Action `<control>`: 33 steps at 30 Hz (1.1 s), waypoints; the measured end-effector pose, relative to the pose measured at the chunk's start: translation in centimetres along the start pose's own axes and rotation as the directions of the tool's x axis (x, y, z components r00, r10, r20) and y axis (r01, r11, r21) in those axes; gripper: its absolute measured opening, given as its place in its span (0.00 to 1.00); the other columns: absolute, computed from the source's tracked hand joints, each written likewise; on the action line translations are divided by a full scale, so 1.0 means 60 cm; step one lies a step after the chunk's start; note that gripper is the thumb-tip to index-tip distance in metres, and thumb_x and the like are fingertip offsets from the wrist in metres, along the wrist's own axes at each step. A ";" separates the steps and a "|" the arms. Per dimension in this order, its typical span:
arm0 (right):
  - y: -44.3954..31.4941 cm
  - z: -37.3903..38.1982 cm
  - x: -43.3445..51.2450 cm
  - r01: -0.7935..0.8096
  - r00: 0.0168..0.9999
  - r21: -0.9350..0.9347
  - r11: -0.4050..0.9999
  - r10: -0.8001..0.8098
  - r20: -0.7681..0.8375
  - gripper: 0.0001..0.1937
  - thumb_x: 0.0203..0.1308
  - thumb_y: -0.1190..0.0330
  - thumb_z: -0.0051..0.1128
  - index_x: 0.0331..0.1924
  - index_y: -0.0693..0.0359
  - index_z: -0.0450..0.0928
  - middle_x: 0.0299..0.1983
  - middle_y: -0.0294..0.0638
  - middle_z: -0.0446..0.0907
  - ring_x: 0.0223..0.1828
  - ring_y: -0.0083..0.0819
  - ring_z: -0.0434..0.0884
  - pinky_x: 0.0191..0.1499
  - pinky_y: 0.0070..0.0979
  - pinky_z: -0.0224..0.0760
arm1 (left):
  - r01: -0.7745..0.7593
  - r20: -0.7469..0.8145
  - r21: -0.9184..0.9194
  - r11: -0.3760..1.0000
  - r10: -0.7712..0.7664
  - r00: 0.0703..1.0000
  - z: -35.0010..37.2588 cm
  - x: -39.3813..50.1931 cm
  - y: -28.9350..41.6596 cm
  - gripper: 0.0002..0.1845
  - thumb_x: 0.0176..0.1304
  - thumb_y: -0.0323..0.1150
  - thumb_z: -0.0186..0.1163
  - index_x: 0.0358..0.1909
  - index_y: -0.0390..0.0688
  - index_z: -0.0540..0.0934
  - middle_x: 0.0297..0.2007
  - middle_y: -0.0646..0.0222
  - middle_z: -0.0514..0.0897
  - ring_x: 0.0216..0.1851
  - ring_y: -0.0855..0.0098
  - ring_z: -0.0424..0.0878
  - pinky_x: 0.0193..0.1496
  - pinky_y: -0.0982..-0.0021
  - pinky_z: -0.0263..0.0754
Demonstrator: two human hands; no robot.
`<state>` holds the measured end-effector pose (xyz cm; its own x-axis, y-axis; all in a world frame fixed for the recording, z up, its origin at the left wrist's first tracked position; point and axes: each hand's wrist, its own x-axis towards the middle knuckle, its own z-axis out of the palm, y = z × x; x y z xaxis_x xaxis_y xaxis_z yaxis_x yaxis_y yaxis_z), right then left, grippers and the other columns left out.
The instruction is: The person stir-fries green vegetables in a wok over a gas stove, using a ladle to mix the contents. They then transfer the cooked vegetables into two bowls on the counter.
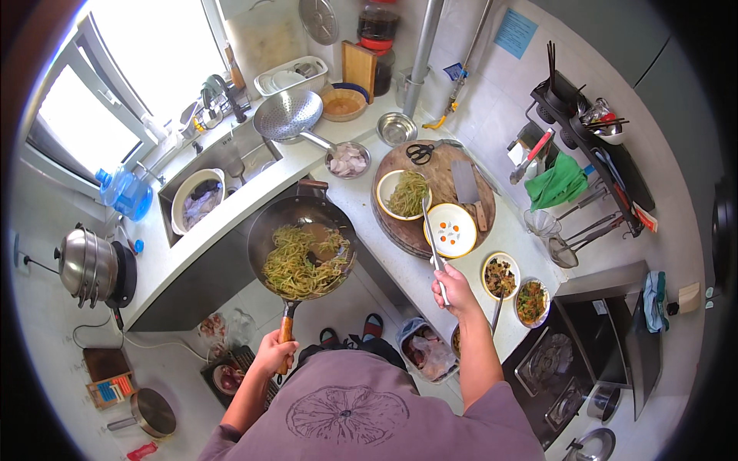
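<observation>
My left hand [275, 352] grips the wooden handle of a dark wok [302, 248], which holds shredded green food with some liquid at one side. In my right hand [455, 290] is a long-handled metal utensil [436, 259]. Its far end touches the shredded food [409, 195] in a yellow-rimmed bowl [381, 203]. That bowl stands on a round wooden chopping board [398, 239]. Close beside it is a white plate [450, 230] with an orange pattern. A cleaver [464, 183] and black scissors [420, 153] also lie on the board.
Two filled bowls, one [500, 275] beside another [533, 303], stand right of the board, near the gas stove [542, 363]. A steel colander [288, 115] and a bowl of pale slices [347, 160] are on the counter. Left is the sink [253, 158]; below sits a lined bin [428, 351].
</observation>
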<state>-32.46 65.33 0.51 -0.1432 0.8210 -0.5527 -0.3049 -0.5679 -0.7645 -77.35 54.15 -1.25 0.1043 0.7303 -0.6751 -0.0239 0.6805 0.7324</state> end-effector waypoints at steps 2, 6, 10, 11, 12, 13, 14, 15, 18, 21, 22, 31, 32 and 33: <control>-0.001 0.008 0.003 -0.020 0.998 -0.197 0.980 0.009 -0.059 0.11 0.73 0.67 0.47 0.54 0.58 0.67 0.22 0.35 0.72 0.13 0.23 0.71 0.14 0.23 0.63 | -0.004 -0.005 -0.003 1.000 0.004 1.000 -0.003 -0.001 -0.002 0.09 0.58 0.24 0.64 0.32 0.41 0.71 0.20 0.73 0.74 0.14 0.76 0.72 0.19 0.72 0.68; 0.018 0.025 0.012 -0.012 0.977 -0.655 0.756 -0.132 -0.170 0.20 0.70 0.63 0.51 0.60 0.66 0.67 0.25 0.45 0.79 0.19 0.34 0.81 0.22 0.34 0.75 | -0.007 -0.012 0.001 1.000 0.007 1.000 -0.006 -0.003 -0.002 0.09 0.58 0.25 0.64 0.32 0.41 0.71 0.21 0.73 0.74 0.14 0.76 0.72 0.19 0.73 0.68; 0.052 0.043 0.022 -0.139 0.919 -0.985 0.099 -0.357 -0.166 0.22 0.69 0.63 0.48 0.61 0.69 0.68 0.33 0.60 0.84 0.36 0.57 0.85 0.43 0.52 0.77 | 0.005 -0.012 -0.002 1.000 -0.005 1.000 -0.007 -0.006 0.001 0.09 0.58 0.25 0.64 0.32 0.41 0.71 0.20 0.73 0.74 0.13 0.76 0.72 0.19 0.73 0.68; 0.060 0.045 0.025 -0.151 0.920 -0.984 0.090 -0.352 -0.173 0.21 0.68 0.63 0.49 0.60 0.69 0.68 0.34 0.60 0.84 0.36 0.58 0.85 0.43 0.52 0.76 | -0.001 -0.009 -0.005 1.000 0.001 1.000 -0.007 -0.006 0.002 0.09 0.58 0.25 0.64 0.32 0.41 0.71 0.20 0.73 0.74 0.14 0.76 0.72 0.19 0.73 0.68; 0.066 0.047 0.029 -0.167 0.915 -0.984 0.066 -0.360 -0.179 0.21 0.68 0.63 0.49 0.59 0.69 0.69 0.34 0.61 0.84 0.36 0.59 0.84 0.44 0.53 0.76 | -0.006 -0.007 -0.008 1.000 0.006 1.000 -0.006 -0.005 0.003 0.09 0.58 0.25 0.64 0.32 0.41 0.71 0.20 0.73 0.74 0.14 0.77 0.72 0.19 0.73 0.68; 0.070 0.047 0.032 -0.203 0.912 -0.979 0.036 -0.358 -0.202 0.21 0.68 0.63 0.50 0.58 0.70 0.69 0.35 0.61 0.83 0.36 0.61 0.84 0.44 0.53 0.75 | -0.012 0.003 -0.014 1.000 0.012 1.000 -0.006 -0.005 0.003 0.09 0.59 0.24 0.64 0.32 0.41 0.71 0.20 0.73 0.74 0.14 0.77 0.72 0.19 0.73 0.68; 0.072 0.046 0.035 -0.177 0.907 -0.984 0.028 -0.383 -0.174 0.21 0.68 0.63 0.50 0.57 0.70 0.69 0.34 0.61 0.84 0.36 0.61 0.83 0.44 0.54 0.75 | -0.013 -0.003 -0.004 1.000 0.013 1.000 -0.006 -0.004 0.004 0.09 0.59 0.24 0.64 0.32 0.42 0.71 0.20 0.73 0.74 0.14 0.77 0.72 0.19 0.73 0.68; 0.073 0.043 0.038 -0.175 0.903 -0.984 0.014 -0.396 -0.166 0.21 0.67 0.63 0.50 0.57 0.69 0.70 0.34 0.61 0.84 0.36 0.62 0.83 0.44 0.54 0.75 | -0.012 0.000 0.003 1.000 0.012 1.000 -0.006 -0.004 0.004 0.09 0.59 0.24 0.63 0.32 0.42 0.71 0.20 0.73 0.73 0.14 0.77 0.72 0.18 0.73 0.68; 0.066 0.029 0.041 -0.133 0.892 -0.991 0.023 -0.434 -0.130 0.20 0.68 0.63 0.50 0.58 0.68 0.70 0.32 0.59 0.84 0.35 0.60 0.84 0.41 0.53 0.76 | -0.017 0.013 0.009 1.000 0.017 1.000 -0.009 -0.003 0.005 0.09 0.60 0.24 0.63 0.32 0.42 0.71 0.19 0.74 0.73 0.14 0.77 0.71 0.18 0.74 0.68; 0.059 0.013 0.032 -0.080 0.873 -0.986 0.143 -0.467 -0.139 0.21 0.68 0.62 0.51 0.59 0.66 0.70 0.31 0.61 0.83 0.34 0.62 0.83 0.40 0.54 0.75 | -0.024 0.019 0.017 1.000 0.024 1.000 -0.012 -0.004 0.004 0.09 0.60 0.24 0.63 0.33 0.42 0.70 0.19 0.74 0.73 0.13 0.78 0.71 0.18 0.74 0.67; 0.060 0.009 0.028 -0.063 0.863 -0.980 0.191 -0.482 -0.149 0.21 0.68 0.61 0.51 0.59 0.66 0.70 0.31 0.62 0.83 0.35 0.63 0.82 0.40 0.55 0.74 | -0.027 0.028 0.019 0.999 0.026 0.999 -0.012 -0.004 0.004 0.10 0.60 0.24 0.63 0.33 0.42 0.70 0.19 0.74 0.73 0.13 0.78 0.71 0.18 0.74 0.67; 0.084 0.019 -0.006 -0.011 0.860 -0.943 0.332 -0.477 -0.178 0.20 0.68 0.60 0.51 0.57 0.65 0.71 0.29 0.64 0.82 0.35 0.65 0.81 0.40 0.55 0.73 | -0.009 0.062 0.009 1.000 0.008 0.998 -0.016 -0.001 0.001 0.09 0.58 0.26 0.64 0.34 0.41 0.71 0.20 0.74 0.74 0.13 0.77 0.72 0.18 0.74 0.68; 0.086 0.025 -0.016 -0.006 0.854 -0.937 0.349 -0.486 -0.187 0.20 0.68 0.60 0.51 0.57 0.65 0.71 0.29 0.64 0.82 0.35 0.65 0.81 0.39 0.55 0.73 | -0.015 0.065 0.028 0.999 0.013 0.998 -0.016 -0.001 -0.001 0.10 0.58 0.26 0.64 0.34 0.41 0.71 0.21 0.73 0.74 0.13 0.77 0.72 0.18 0.74 0.68; 0.088 0.032 -0.029 -0.005 0.849 -0.931 0.365 -0.491 -0.197 0.20 0.68 0.60 0.51 0.56 0.65 0.71 0.29 0.64 0.81 0.35 0.65 0.81 0.38 0.55 0.73 | -0.010 0.063 0.044 0.999 0.007 0.998 -0.016 0.000 -0.002 0.10 0.58 0.26 0.64 0.35 0.41 0.72 0.21 0.73 0.74 0.13 0.77 0.72 0.18 0.74 0.68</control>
<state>-35.63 61.02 -1.94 0.2133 0.9640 -0.1588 0.7663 -0.2659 -0.5849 -78.33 54.14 -1.44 0.1661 0.7299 -0.6631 0.0189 0.6699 0.7422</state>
